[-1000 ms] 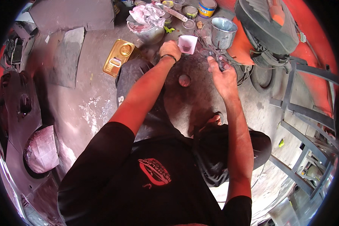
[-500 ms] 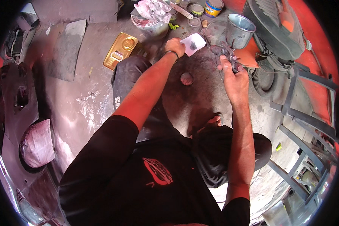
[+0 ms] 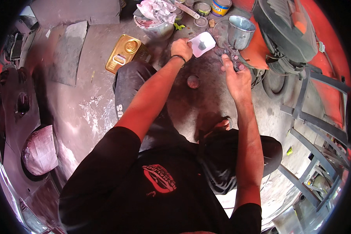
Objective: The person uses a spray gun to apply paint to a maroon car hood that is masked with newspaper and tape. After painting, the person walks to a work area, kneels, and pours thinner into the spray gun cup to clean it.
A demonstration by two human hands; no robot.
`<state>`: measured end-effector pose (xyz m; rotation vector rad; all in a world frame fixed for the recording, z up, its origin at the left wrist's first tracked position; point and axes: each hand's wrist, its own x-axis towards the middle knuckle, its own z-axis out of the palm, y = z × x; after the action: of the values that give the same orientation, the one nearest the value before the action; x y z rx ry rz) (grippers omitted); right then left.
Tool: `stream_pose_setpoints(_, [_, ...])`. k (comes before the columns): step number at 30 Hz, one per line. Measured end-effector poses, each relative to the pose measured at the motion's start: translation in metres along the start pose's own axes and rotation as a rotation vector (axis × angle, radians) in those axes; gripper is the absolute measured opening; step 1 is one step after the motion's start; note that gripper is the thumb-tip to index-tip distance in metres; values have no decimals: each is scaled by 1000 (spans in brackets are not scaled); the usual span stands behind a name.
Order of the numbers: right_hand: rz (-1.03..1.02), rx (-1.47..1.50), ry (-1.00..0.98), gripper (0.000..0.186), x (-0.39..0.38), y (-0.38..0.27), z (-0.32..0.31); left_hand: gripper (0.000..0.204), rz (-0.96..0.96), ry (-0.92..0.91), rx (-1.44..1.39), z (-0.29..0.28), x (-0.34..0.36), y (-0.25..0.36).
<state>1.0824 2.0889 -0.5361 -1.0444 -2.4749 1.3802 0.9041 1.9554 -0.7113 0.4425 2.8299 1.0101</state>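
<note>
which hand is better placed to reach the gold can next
Probably the left hand: it is nearer the gold can, though it holds a white piece. The right hand is farther off and holds a spray gun.

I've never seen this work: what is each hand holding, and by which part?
The left hand holds a white piece by its left edge; the right hand grips what looks like a spray gun, apparently by its handle.

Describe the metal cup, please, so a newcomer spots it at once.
Follow the right forearm up to the right hand, which holds a spray gun. Just beyond is the metal cup: plain gray and open, unlike the colorful tin behind.
</note>
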Motion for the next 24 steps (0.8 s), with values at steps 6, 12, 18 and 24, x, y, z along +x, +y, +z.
stream_pose_setpoints(6, [-8,-28,-38,48,2,-1,10,20,33,0,15,4,-5,11])
stream_pose_setpoints(12, [-45,-5,-9,46,-5,-21,2,20,72,-28,49,-10,-11,17])
stream_pose_setpoints(18, [-41,73,42,49,-12,-31,-11,21,179,91,30,-29,-15,28])
stream_pose_setpoints(24, [-45,328,79,39,-4,-36,-29,21,349,-71,23,-70,-17,49])
